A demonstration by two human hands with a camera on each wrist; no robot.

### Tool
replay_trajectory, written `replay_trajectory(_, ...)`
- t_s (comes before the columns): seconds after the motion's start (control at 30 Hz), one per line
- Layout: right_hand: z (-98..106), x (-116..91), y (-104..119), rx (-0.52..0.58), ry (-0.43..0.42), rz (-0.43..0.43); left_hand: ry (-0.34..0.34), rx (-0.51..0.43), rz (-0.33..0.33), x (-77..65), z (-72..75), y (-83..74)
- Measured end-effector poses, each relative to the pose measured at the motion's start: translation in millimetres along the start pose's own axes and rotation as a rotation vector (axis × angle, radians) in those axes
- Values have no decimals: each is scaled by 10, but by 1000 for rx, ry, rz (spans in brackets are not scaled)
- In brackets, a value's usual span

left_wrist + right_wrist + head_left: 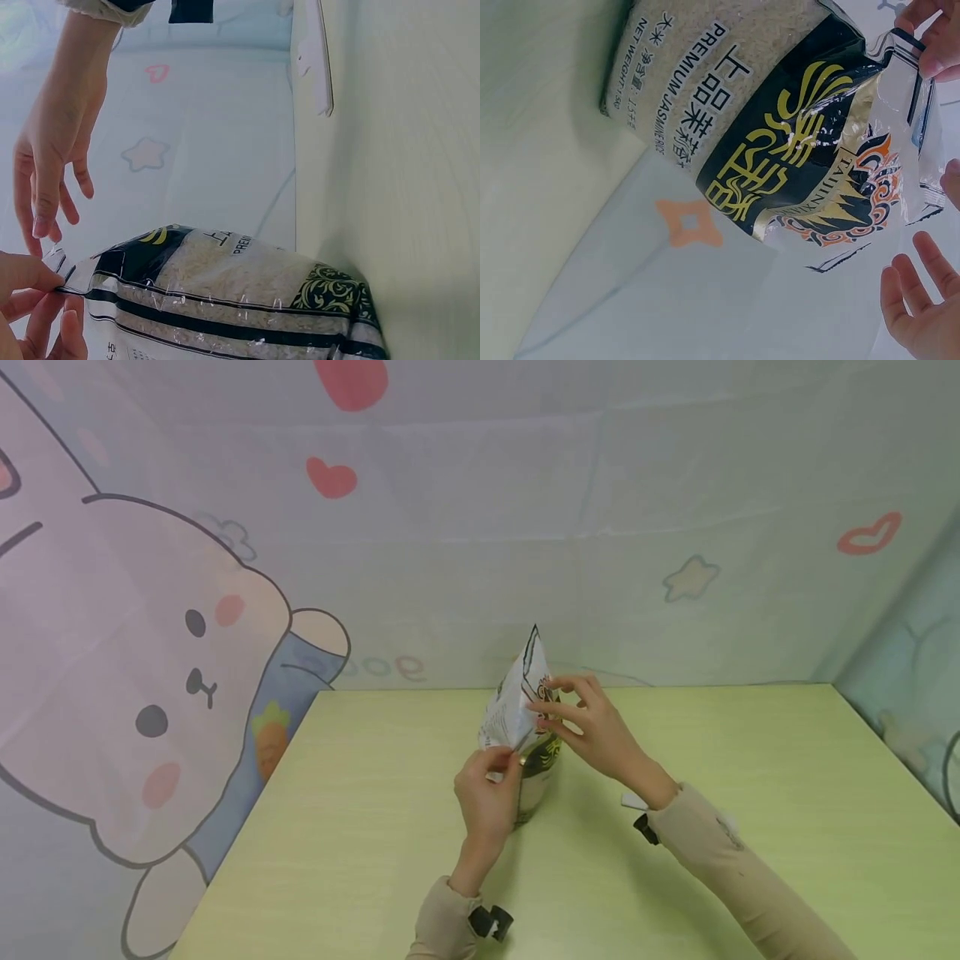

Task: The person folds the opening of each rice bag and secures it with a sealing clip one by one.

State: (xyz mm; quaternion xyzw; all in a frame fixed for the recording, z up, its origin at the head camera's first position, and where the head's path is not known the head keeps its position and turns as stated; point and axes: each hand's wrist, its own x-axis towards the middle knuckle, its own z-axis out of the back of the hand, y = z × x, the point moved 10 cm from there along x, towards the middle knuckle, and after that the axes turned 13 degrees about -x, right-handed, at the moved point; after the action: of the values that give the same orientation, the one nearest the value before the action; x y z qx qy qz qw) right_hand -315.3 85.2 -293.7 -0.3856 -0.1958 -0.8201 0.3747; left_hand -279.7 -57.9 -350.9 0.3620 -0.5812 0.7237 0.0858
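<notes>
A bag of rice [536, 777], with a clear lower part and a dark band with yellow lettering [795, 135], stands upright on the table. Its white top [510, 714] is drawn to a peak. My left hand [487, 793] pinches the near top corner of the bag between thumb and fingers, as the left wrist view [37, 300] also shows. By the other side of the top is my right hand [596, 731], its fingers spread and loosely bent. In the right wrist view several of its fingers [915, 289] are apart from the bag; whether its thumb touches the edge, I cannot tell.
A pale table [337, 827] carries the bag. Beneath the right wrist lies a flat white object [633, 802], seen also along the table in the left wrist view [316, 64]. A printed cloth backdrop [480, 527] with a cartoon rabbit hangs behind and at the left.
</notes>
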Motion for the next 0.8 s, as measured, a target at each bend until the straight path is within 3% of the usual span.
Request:
replay_trajectory(0.47, 46, -154, 8, -25, 27, 10, 43, -111, 66, 23, -18, 82)
replay_trajectory(0.8, 16, -318, 7, -8, 84, -31, 77, -146, 135, 34, -23, 137)
